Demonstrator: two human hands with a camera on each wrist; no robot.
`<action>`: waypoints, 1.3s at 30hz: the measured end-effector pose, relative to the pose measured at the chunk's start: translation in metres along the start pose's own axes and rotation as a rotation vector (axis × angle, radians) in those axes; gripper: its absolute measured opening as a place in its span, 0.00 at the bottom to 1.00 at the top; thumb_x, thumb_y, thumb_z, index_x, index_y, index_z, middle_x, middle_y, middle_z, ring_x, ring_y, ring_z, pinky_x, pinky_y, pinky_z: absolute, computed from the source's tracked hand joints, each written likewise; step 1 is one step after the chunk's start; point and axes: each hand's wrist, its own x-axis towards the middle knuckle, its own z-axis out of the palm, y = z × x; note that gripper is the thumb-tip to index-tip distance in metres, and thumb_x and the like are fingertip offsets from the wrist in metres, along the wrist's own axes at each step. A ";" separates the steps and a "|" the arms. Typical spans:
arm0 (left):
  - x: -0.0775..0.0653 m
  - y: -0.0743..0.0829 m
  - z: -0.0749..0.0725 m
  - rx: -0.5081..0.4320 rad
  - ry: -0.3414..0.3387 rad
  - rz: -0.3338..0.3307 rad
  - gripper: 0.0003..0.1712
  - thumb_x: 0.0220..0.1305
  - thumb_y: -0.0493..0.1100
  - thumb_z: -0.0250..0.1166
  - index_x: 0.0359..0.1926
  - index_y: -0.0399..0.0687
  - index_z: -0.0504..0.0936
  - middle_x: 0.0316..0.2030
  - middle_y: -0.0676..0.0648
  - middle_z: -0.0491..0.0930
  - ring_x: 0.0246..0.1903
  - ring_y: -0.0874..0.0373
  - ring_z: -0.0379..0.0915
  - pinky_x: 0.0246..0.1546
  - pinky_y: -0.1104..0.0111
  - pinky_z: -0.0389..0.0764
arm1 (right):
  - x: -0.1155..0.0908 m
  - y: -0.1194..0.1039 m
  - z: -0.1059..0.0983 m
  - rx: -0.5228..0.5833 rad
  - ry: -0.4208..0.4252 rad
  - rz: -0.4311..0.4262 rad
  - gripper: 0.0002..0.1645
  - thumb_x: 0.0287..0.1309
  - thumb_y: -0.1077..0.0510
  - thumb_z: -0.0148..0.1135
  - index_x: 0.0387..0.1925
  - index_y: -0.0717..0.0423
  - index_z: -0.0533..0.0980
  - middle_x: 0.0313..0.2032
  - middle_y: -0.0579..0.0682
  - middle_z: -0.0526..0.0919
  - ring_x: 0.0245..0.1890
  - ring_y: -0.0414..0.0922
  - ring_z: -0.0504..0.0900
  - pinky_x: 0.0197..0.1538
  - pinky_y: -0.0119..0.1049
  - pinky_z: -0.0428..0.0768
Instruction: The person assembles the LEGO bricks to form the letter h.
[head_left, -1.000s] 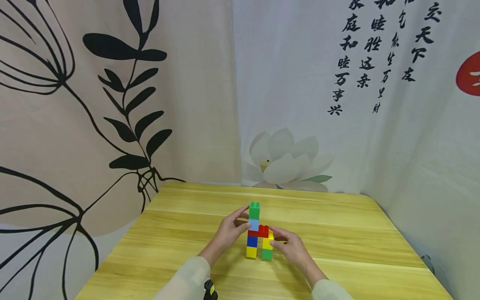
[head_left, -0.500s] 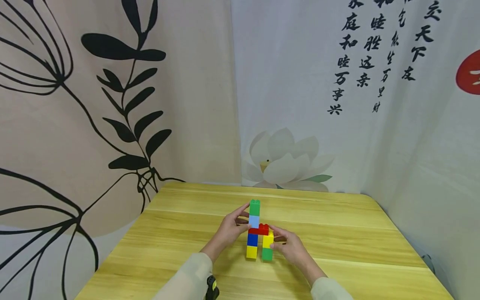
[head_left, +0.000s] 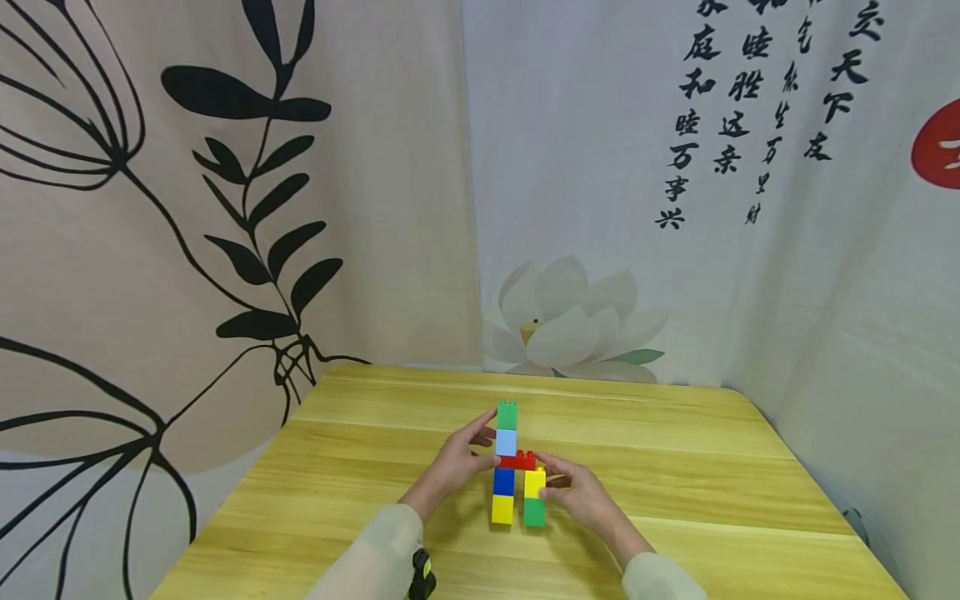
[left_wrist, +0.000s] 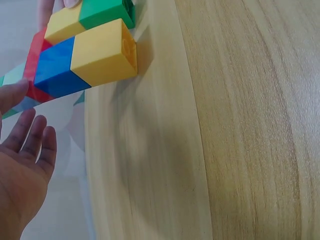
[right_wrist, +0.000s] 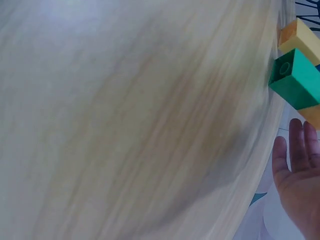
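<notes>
A toy-brick structure stands out in the head view. A red brick [head_left: 517,462] bridges two legs: a blue brick [head_left: 504,482] over a yellow one [head_left: 502,510] on the left, and a yellow brick [head_left: 534,484] over a green one [head_left: 534,513] on the right. Above its left end rise a light blue brick [head_left: 506,442] and a green top brick [head_left: 507,416]. My left hand [head_left: 455,460] pinches the upper left part, thumb at the red brick. My right hand [head_left: 587,497] pinches the right leg's yellow brick. Both wrist views reveal the legs' undersides, including the green brick [right_wrist: 300,75].
A wood-grain table [head_left: 337,467] lies under the hands. Behind it hangs a printed curtain [head_left: 405,208] with plants, a lotus and writing. A dark band [head_left: 422,575] is on the left wrist.
The structure has tipped, so fewer stud tops show, and its legs sit slightly lower in view. My left thumb has slid from the light blue brick down to the red one.
</notes>
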 end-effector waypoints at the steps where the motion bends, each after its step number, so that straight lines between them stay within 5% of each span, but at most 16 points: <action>1: 0.000 -0.001 0.000 0.001 -0.003 -0.002 0.43 0.63 0.34 0.68 0.76 0.55 0.61 0.56 0.43 0.75 0.55 0.43 0.70 0.56 0.51 0.74 | 0.000 0.001 0.000 0.005 -0.005 -0.002 0.34 0.61 0.67 0.66 0.68 0.51 0.71 0.54 0.60 0.77 0.48 0.52 0.79 0.47 0.43 0.82; 19: 0.004 -0.011 0.000 -0.010 -0.047 -0.045 0.41 0.63 0.34 0.68 0.75 0.49 0.62 0.53 0.42 0.76 0.52 0.45 0.72 0.51 0.57 0.79 | 0.000 0.005 0.000 0.022 -0.057 -0.017 0.33 0.62 0.64 0.65 0.68 0.55 0.70 0.55 0.59 0.76 0.50 0.52 0.78 0.49 0.43 0.81; 39: 0.005 -0.026 0.002 -0.055 -0.112 -0.099 0.46 0.60 0.35 0.72 0.75 0.45 0.60 0.55 0.41 0.75 0.53 0.45 0.71 0.55 0.52 0.75 | 0.003 0.011 -0.001 0.049 -0.111 0.016 0.31 0.64 0.62 0.64 0.68 0.59 0.69 0.55 0.59 0.77 0.48 0.50 0.77 0.48 0.43 0.81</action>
